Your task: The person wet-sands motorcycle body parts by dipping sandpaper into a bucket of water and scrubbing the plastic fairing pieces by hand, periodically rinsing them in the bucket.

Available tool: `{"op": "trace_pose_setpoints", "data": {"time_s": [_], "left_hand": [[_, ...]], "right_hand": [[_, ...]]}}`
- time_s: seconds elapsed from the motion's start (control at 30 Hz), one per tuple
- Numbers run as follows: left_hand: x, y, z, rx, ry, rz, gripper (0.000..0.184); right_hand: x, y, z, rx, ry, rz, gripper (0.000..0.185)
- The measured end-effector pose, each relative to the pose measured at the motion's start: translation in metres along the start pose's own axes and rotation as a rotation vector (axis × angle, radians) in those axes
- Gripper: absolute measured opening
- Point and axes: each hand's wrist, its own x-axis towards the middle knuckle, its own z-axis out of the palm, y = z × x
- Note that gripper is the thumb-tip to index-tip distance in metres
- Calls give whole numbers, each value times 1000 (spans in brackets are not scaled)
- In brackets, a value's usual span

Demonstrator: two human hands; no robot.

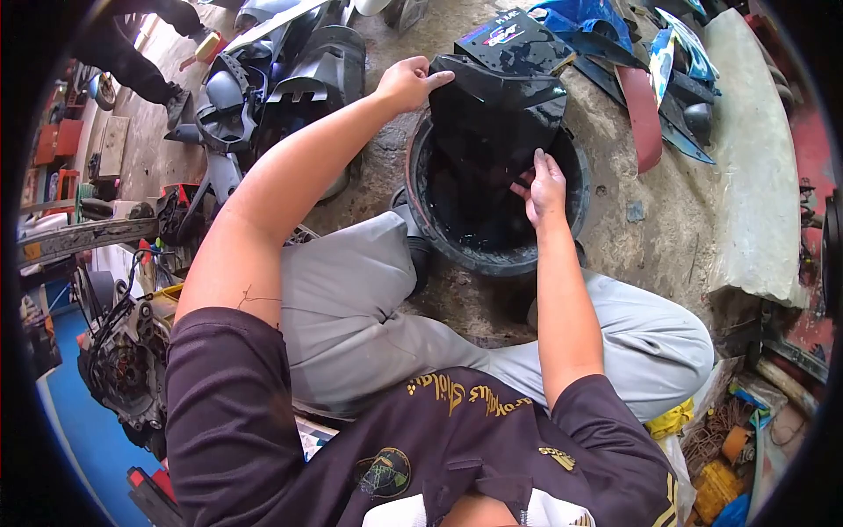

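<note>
A glossy, wet black motorcycle fairing panel is tilted over a round black tub, its lower part dipping inside the rim. My left hand pinches the panel's upper left edge between thumb and fingers. At the lower right edge of the panel, my right hand grips it with bent fingers, partly inside the tub. Dark liquid with small bright specks shows in the tub. Just behind the panel lies a black box-like piece with a coloured sticker and water drops on top.
Grey and black motorcycle body parts are piled at the left. Blue panels and a dark red strip lie at the right, beside a long pale block. An engine stands at lower left. Another person's leg is at upper left.
</note>
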Motion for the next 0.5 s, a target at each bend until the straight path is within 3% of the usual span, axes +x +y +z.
{"op": "trace_pose_setpoints", "data": {"time_s": [0.17,0.27,0.37,0.5], "left_hand": [[5,-4,2,-108,10,-3,50],[18,-25,9,-134,48,32,55],[4,0,-3,35,-38,-102,73],[0,-6,14,205,-28,18,107]], "right_hand": [[-4,-3,11,20,25,-10,26],[0,-4,11,9,32,-35,26],[-1,-10,12,-19,19,-52,28],[3,-9,10,-66,27,-53,28]]}}
